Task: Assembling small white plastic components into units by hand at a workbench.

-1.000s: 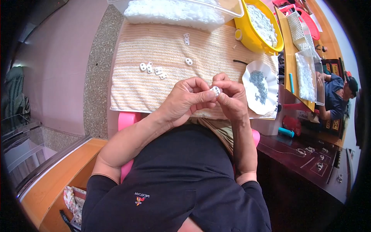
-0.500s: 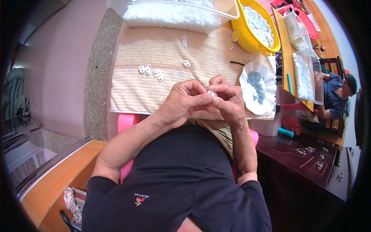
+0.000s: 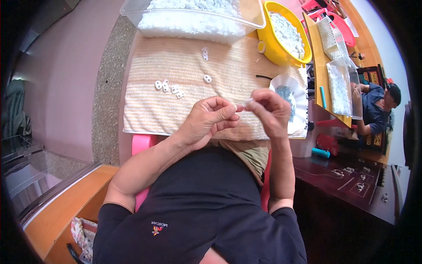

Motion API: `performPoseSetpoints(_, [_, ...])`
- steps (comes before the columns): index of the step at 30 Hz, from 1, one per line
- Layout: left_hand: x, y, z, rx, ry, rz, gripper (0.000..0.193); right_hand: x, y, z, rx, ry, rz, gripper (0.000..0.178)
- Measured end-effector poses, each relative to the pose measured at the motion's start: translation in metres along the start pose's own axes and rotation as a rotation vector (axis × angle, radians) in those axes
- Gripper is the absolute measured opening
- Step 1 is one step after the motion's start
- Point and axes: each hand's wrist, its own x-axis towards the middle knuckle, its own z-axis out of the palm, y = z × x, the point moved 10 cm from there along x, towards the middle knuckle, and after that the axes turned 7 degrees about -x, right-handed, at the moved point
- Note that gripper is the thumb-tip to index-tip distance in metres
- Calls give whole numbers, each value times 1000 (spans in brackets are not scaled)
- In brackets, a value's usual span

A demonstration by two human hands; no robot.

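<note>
My left hand (image 3: pixel 213 118) is closed in a pinch above the near part of the towel. A small white piece (image 3: pixel 239 108) shows at its fingertips, mostly hidden by them. Just to the right, my right hand (image 3: pixel 273 113) is pinched and smeared by motion; something whitish shows at its fingertips, too blurred to name. Several small white plastic parts with holes lie on the towel: a cluster (image 3: pixel 165 86) on the left, an oval one (image 3: pixel 207 78) in the middle, another group (image 3: pixel 205 53) farther back. A white fluted dish (image 3: pixel 300 93) of small grey-blue pieces is partly behind my right hand.
A striped towel (image 3: pixel 149 110) covers the table. Behind stand a clear bin (image 3: pixel 189 15) of white parts and a yellow basin (image 3: pixel 281 50) of white pieces. A black stick-like thing (image 3: pixel 263 77) lies by the dish. At right, another person (image 3: pixel 378 103) sits near a clear box (image 3: pixel 340 88).
My hands have come apart: the right moved up and right from the white piece, now overlapping the dish. The left stays pinched. The whole view has shifted slightly.
</note>
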Motion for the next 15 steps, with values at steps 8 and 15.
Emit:
performPoseSetpoints(8, [2, 0, -3, 51, -22, 15, 7, 71, -52, -121, -422, 507, -212, 19])
performPoseSetpoints(15, [-1, 5, -2, 129, -13, 51, 9, 78, -47, -53, -509, 205, -387, 21])
